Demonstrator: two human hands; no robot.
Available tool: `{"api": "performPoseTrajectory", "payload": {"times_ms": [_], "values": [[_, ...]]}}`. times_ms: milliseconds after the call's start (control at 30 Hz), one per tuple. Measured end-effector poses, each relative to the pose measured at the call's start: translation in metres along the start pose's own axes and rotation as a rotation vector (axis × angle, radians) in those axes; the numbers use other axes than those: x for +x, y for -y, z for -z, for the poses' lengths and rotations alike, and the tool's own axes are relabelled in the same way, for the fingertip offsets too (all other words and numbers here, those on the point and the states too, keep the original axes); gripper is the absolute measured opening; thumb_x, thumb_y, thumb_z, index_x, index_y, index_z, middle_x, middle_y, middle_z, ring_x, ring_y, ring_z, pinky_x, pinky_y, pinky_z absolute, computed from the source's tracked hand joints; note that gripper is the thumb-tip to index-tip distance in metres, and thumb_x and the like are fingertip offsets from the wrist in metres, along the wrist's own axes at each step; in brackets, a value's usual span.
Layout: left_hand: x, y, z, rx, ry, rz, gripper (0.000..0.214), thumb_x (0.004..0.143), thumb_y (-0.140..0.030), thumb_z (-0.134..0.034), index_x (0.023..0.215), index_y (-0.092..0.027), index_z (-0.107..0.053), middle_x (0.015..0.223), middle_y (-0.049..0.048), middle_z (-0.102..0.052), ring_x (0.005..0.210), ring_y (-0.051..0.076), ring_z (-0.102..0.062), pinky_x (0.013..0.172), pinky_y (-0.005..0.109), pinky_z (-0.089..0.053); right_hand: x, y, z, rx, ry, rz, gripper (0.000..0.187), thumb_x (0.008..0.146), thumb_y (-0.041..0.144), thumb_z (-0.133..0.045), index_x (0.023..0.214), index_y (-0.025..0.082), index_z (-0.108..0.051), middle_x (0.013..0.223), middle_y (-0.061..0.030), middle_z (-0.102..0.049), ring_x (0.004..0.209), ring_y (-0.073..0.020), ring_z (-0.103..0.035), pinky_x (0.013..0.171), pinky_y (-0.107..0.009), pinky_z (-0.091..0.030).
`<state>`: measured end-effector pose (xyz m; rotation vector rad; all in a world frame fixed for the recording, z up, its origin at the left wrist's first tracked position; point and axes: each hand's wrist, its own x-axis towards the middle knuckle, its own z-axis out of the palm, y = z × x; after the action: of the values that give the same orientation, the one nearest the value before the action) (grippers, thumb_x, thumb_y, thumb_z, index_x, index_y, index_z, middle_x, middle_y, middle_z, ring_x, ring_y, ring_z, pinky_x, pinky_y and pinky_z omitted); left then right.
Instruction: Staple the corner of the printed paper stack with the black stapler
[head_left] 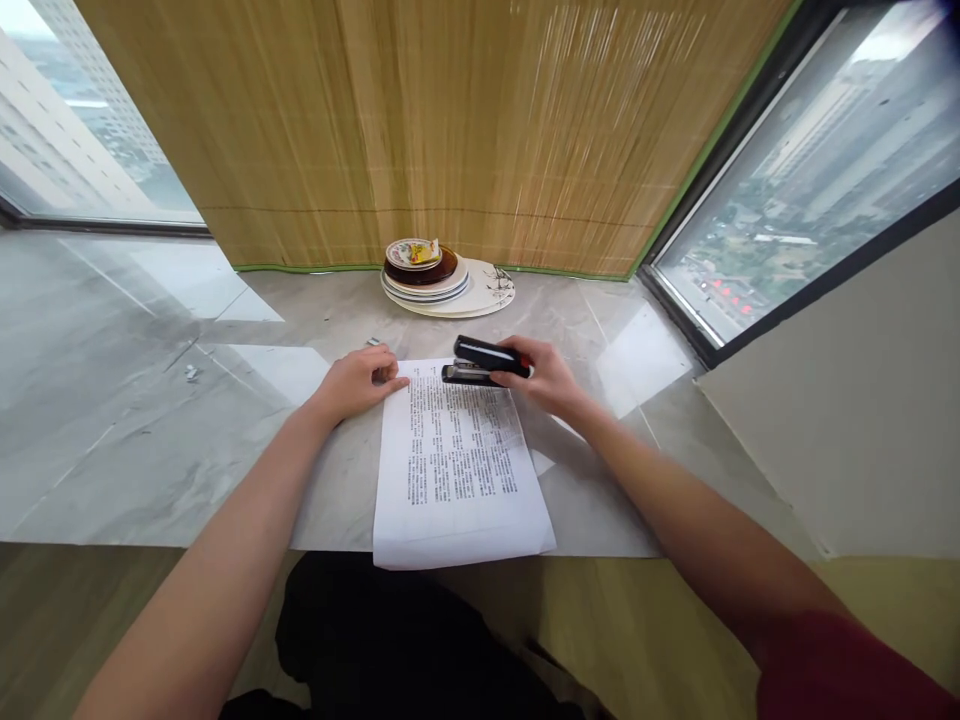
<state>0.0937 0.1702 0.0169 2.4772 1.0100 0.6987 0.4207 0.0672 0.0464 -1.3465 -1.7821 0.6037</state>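
A sheaf of printed paper (461, 460) lies on the grey marble ledge, its near end reaching just over the front edge. My left hand (362, 383) rests at the paper's far left corner, with the thumb lying on the sheet and the fingers curled; it looks closed on that edge. In my right hand (546, 375) is a black stapler (480, 360), gripped from its rear end. The stapler's jaws gape to the left, over the upper part of the paper.
Stacked plates (427, 292) stand at the back, with a small yellow packet (425, 252) on top, against a bamboo blind (420, 130). Small grey bits (191, 374) lie on the ledge (247, 470) at the left. Windows flank both sides, and a white wall (847, 400) borders the right.
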Motion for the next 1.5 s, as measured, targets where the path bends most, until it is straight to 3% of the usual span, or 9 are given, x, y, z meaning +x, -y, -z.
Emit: {"api": "performPoseTrajectory", "payload": {"times_ms": [133,267,367,467,800,1000,1233,1367,1500], "values": [[-0.001,-0.023,-0.007,-0.017,-0.056,-0.059,0.028,0.093,-0.039,-0.069,0.072,-0.022,-0.062,0.080,0.0034,-0.062,0.075,0.020,-0.056,0.072,0.031,-0.041,-0.011,-0.001,0.055,-0.143,0.062,-0.025,0.025,0.079,0.030,-0.079,0.101,0.020,-0.076,0.087,-0.0026,-0.075,0.080,-0.0203,-0.065,0.078,-0.035,-0.050],[0.000,-0.052,-0.021,-0.015,0.145,-0.278,0.018,0.100,-0.040,-0.063,0.101,-0.023,-0.072,0.109,0.0087,-0.073,0.108,0.027,-0.064,0.098,0.042,-0.045,-0.030,-0.021,0.104,-0.094,0.242,-0.052,0.036,0.078,0.042,-0.085,0.105,0.019,-0.078,0.092,-0.0049,-0.076,0.082,-0.0221,-0.068,0.076,-0.035,-0.052],[-0.002,-0.063,-0.030,-0.009,0.259,-0.375,0.030,0.100,-0.045,-0.066,0.124,-0.027,-0.070,0.137,0.0097,-0.068,0.127,0.031,-0.060,0.110,0.048,-0.042,-0.041,-0.039,0.128,-0.012,0.341,-0.066,0.040,0.081,0.049,-0.085,0.107,0.020,-0.079,0.095,-0.0064,-0.075,0.082,-0.0218,-0.069,0.072,-0.034,-0.053],[-0.003,-0.065,-0.035,0.008,0.269,-0.370,0.039,0.096,-0.049,-0.071,0.129,-0.029,-0.069,0.144,0.0090,-0.066,0.132,0.033,-0.058,0.114,0.052,-0.040,-0.044,-0.044,0.139,0.033,0.488,-0.027,0.036,0.085,0.050,-0.083,0.109,0.022,-0.081,0.093,-0.0057,-0.075,0.080,-0.0202,-0.069,0.069,-0.032,-0.053],[-0.003,-0.067,-0.036,0.025,0.274,-0.336,0.037,0.095,-0.050,-0.071,0.125,-0.028,-0.069,0.142,0.0092,-0.066,0.128,0.034,-0.059,0.113,0.050,-0.039,-0.043,-0.016,0.099,0.132,0.751,0.237,0.029,0.096,0.041,-0.077,0.117,0.022,-0.077,0.095,-0.0066,-0.077,0.085,-0.0182,-0.067,0.075,-0.031,-0.054],[-0.002,-0.067,-0.037,-0.017,0.258,-0.329,0.035,0.092,-0.047,-0.075,0.121,-0.028,-0.071,0.138,0.0086,-0.068,0.125,0.034,-0.061,0.112,0.050,-0.040,-0.048,-0.010,0.078,0.122,0.671,0.243,0.023,0.095,0.037,-0.076,0.112,0.022,-0.074,0.096,-0.0057,-0.074,0.085,-0.0174,-0.066,0.073,-0.030,-0.053],[-0.002,-0.080,-0.032,-0.106,0.323,-0.399,0.027,0.095,-0.035,-0.073,0.120,-0.027,-0.073,0.137,0.0097,-0.070,0.128,0.032,-0.064,0.115,0.051,-0.043,-0.054,-0.010,0.059,-0.058,0.676,0.346,0.055,0.099,0.028,-0.065,0.153,0.028,-0.057,0.107,-0.0065,-0.070,0.090,-0.0193,-0.065,0.081,-0.034,-0.052],[-0.003,-0.093,-0.028,-0.278,0.407,-0.508,0.033,0.093,-0.034,-0.076,0.126,-0.030,-0.074,0.140,0.0092,-0.070,0.133,0.031,-0.063,0.117,0.049,-0.047,-0.059,-0.009,0.049,-0.114,0.584,0.431,0.062,0.100,0.039,-0.070,0.158,0.028,-0.052,0.109,-0.0079,-0.071,0.096,-0.0222,-0.067,0.091,-0.040,-0.053],[-0.004,-0.094,-0.030,-0.306,0.424,-0.547,0.036,0.092,-0.034,-0.077,0.129,-0.034,-0.074,0.146,0.0073,-0.068,0.137,0.031,-0.062,0.121,0.051,-0.045,-0.064,-0.005,0.045,-0.059,0.535,0.484,0.054,0.104,0.027,-0.064,0.157,0.031,-0.053,0.118,-0.0097,-0.071,0.101,-0.0218,-0.069,0.088,-0.038,-0.056]]}}
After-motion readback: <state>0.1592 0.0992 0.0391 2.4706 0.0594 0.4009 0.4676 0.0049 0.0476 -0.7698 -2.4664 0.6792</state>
